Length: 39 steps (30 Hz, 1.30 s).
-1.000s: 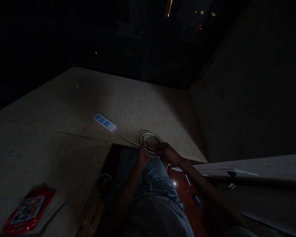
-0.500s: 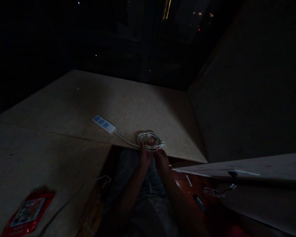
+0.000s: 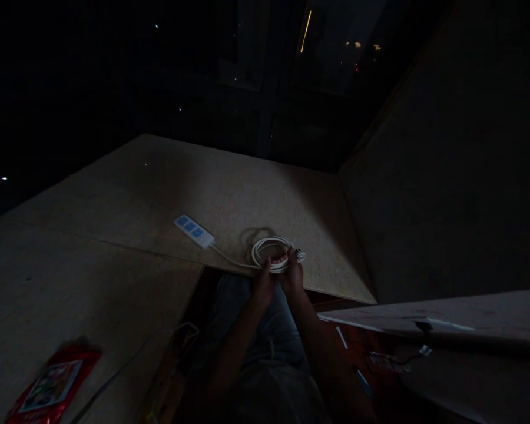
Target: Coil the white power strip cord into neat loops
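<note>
Head view. Setting: a very dark room, with a black window point(image 3: 331, 65) at the back showing a few small lights. A pale chipboard worktop point(image 3: 247, 188) fills the middle of the view and is lit only near its centre.

- Power strip point(image 3: 194, 231): white with blue sockets. It lies flat on the worktop, left of the hands and apart from them. Its lead runs right into the coil.
- Cable coil point(image 3: 271, 250): white, wound in several loops, at the near edge of the worktop. The far side rests on the board.
- Left hand point(image 3: 264, 278): fingers point(image 3: 277, 259) closed over the near side of the coil.
- Right hand point(image 3: 293, 275): close beside the left hand, fingers closed on the same near side of the coil.
- Plug point(image 3: 299, 255): at the coil's right end, just beyond the right hand.
- Red packet point(image 3: 53, 386): lower left on the worktop, well apart from the hands.
- Second board point(image 3: 468, 315): lower right, with a dark fitting on its edge too dim to identify.
</note>
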Tool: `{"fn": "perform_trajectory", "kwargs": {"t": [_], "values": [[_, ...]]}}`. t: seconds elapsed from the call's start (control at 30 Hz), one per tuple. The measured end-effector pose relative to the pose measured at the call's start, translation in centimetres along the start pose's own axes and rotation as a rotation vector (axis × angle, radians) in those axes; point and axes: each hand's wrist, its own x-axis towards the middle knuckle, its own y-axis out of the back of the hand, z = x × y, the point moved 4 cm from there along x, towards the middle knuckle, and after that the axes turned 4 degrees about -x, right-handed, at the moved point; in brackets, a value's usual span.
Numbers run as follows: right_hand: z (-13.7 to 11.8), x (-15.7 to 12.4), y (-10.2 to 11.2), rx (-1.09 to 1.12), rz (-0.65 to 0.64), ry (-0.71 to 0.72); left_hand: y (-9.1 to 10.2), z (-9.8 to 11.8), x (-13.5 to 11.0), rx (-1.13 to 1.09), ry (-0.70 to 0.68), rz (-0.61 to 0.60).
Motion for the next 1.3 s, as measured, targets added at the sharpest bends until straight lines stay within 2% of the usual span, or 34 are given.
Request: {"fn": "perform_trajectory", "kwargs": {"t": [0.07,0.17,0.23,0.3,0.4,0.53,0.63,0.77,0.83,0.97,1.07,1.17,1.3], "values": [[-0.4,0.4,0.1,-0.036,-0.004,0.018,-0.1,1.3,-0.5,-0.042,0.037,-0.003],[-1.4,0.7,0.1,-0.042,-0.116,0.036,0.0,4.5,-1.4,-0.183,0.05,-0.013],[-2.1,0.7,-0.1,-0.029,-0.209,-0.016,-0.1,6.8,-1.8,-0.23,0.058,-0.103],[-2.6,0.6,-0.2,-0.021,-0.277,-0.105,-0.2,8.4,-2.0,-0.222,0.124,-0.163],[-3.3,0.3,-0.6,-0.029,-0.388,-0.232,-0.2,9.5,-1.7,-0.155,0.26,-0.216],[-3.5,-0.1,-0.6,-0.234,-0.535,-0.455,-0.4,9.4,-1.1,0.01,0.342,-0.154],[-3.6,-0.3,-0.2,-0.448,-0.64,-0.619,-1.1,8.2,-0.9,0.151,0.433,-0.106],[-4.1,0.2,-0.2,-0.779,-0.822,-0.738,-2.3,5.7,-1.3,0.26,0.606,-0.158],[-4.3,0.8,-0.4,-0.929,-0.903,-0.767,-2.5,4.5,-1.5,0.273,0.63,-0.191],[-4.7,2.2,-1.1,-1.037,-0.982,-0.837,-2.2,2.8,-1.6,0.202,0.592,-0.256],[-5.2,2.9,-1.4,-1.064,-1.046,-0.897,-1.8,2.8,-1.7,0.12,0.531,-0.241],[-6.3,3.2,-1.3,-1.071,-1.082,-0.934,-1.4,4.3,-1.6,0.031,0.377,-0.134],[-8.1,3.4,-0.6,-1.079,-1.098,-0.928,-0.5,7.2,-1.1,-0.119,0.058,0.061]]}}
